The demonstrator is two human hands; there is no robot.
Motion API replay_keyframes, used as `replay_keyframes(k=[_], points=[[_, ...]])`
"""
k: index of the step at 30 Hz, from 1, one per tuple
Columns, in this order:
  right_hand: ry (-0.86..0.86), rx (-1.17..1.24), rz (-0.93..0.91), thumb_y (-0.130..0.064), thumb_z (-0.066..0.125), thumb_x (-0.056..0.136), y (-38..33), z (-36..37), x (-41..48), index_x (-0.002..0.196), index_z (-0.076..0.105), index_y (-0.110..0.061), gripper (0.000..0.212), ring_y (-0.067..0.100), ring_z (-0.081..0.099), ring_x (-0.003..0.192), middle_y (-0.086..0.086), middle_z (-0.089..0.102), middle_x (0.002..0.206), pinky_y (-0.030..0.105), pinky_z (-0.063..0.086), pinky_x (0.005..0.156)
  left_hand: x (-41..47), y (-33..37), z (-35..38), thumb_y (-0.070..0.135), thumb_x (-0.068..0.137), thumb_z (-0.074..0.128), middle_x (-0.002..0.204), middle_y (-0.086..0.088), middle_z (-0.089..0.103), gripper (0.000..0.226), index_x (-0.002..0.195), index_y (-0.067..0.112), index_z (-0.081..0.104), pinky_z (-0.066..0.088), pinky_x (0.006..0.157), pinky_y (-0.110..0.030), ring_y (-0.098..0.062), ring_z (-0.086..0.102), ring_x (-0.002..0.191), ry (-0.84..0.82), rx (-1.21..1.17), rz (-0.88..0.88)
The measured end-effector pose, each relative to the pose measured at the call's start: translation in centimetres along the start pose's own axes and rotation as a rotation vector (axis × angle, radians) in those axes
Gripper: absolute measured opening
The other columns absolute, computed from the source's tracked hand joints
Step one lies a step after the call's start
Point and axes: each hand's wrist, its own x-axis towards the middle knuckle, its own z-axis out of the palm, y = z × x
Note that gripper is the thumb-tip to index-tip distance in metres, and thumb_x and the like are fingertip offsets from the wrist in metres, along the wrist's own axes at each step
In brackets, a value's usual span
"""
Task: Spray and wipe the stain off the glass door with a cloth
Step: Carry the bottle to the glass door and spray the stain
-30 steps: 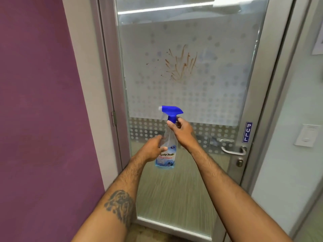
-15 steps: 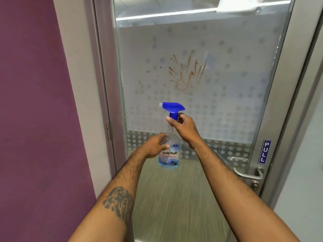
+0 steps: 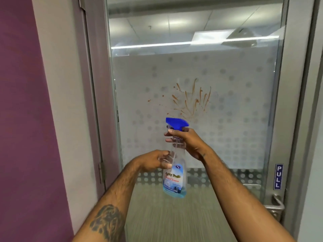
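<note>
A: So, where's the stain?
B: On the door, just above the upright bottle. Right hand is nearer it, fingers curled round the bottle's neck; left hand grips the body lower down.

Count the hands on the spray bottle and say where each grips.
2. The right hand grips the spray bottle at its neck, under the blue trigger head; the left hand holds its body above the label.
</note>
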Motion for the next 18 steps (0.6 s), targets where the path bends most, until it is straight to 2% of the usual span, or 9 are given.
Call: replay_keyframes(k=[3, 7, 9, 11, 14, 16, 18], points=[[-0.017, 0.031, -0.024, -0.022, 0.07, 0.088, -0.3, 1.4, 1.1, 0.123, 0.066, -0.014, 0.036, 0.026, 0.071, 0.102, 0.01, 0.074, 0.112, 0.035, 0.052, 0.085, 0.3, -0.9, -2.0, 0.029, 0.086, 0.071, 0.143, -0.005, 0.06, 0.065, 0.146, 0.018, 0.05, 0.043, 0.116, -0.047, -0.02, 0.057, 0.133, -0.074, -0.035, 0.032], [0.04, 0.001, -0.035, -0.019, 0.068, 0.089, -0.7, 3.4, 2.3, 0.114, 0.068, -0.01, 0.026, 0.021, 0.07, 0.086, 0.008, 0.074, 0.101, 0.033, 0.054, 0.079, 0.7, -2.1, -4.1, 0.023, 0.091, 0.071, 0.142, -0.005, 0.062, 0.059, 0.146, 0.018, 0.051, 0.043, 0.116, -0.046, -0.02, 0.057, 0.133, -0.142, -0.073, 0.015], [0.091, -0.036, -0.04, -0.022, 0.071, 0.087, -1.1, 4.5, 2.6, 0.111, 0.066, -0.009, 0.027, 0.019, 0.07, 0.081, 0.009, 0.073, 0.098, 0.034, 0.057, 0.078, 0.7, -2.4, -5.3, 0.023, 0.092, 0.071, 0.138, -0.004, 0.064, 0.055, 0.144, 0.019, 0.053, 0.045, 0.114, -0.042, -0.019, 0.059, 0.13, -0.153, -0.072, 0.011], [0.136, -0.104, -0.065, -0.029, 0.073, 0.086, -1.6, 5.6, 2.8, 0.109, 0.064, -0.013, 0.03, 0.019, 0.073, 0.08, 0.008, 0.073, 0.1, 0.036, 0.058, 0.079, 0.6, -2.4, -7.0, 0.019, 0.094, 0.07, 0.134, -0.002, 0.067, 0.045, 0.137, 0.025, 0.057, 0.048, 0.111, -0.037, -0.016, 0.062, 0.126, -0.096, -0.067, 0.033], [0.269, -0.214, -0.123, -0.038, 0.075, 0.083, -2.5, 7.1, 3.0, 0.101, 0.061, -0.025, 0.026, 0.017, 0.074, 0.081, 0.005, 0.071, 0.099, 0.038, 0.058, 0.079, 0.8, -2.6, -10.5, 0.01, 0.096, 0.066, 0.133, -0.003, 0.067, 0.039, 0.133, 0.021, 0.06, 0.05, 0.107, -0.036, -0.017, 0.064, 0.12, 0.194, -0.078, 0.128], [0.368, -0.284, -0.182, -0.038, 0.074, 0.084, -3.3, 8.0, 2.9, 0.088, 0.058, -0.03, 0.019, 0.018, 0.073, 0.08, 0.008, 0.071, 0.095, 0.041, 0.059, 0.08, 1.3, -2.7, -13.1, 0.013, 0.097, 0.065, 0.134, -0.004, 0.064, 0.033, 0.129, 0.017, 0.063, 0.049, 0.102, -0.029, -0.02, 0.062, 0.12, 0.53, -0.011, 0.204], [0.44, -0.346, -0.237, -0.035, 0.073, 0.086, -3.9, 8.7, 3.0, 0.078, 0.053, -0.031, 0.021, 0.028, 0.071, 0.083, 0.015, 0.07, 0.096, 0.044, 0.059, 0.08, 2.1, -2.5, -15.6, 0.021, 0.099, 0.063, 0.138, -0.004, 0.06, 0.032, 0.13, 0.015, 0.062, 0.044, 0.101, -0.028, -0.023, 0.057, 0.127, 0.85, 0.136, 0.272]])
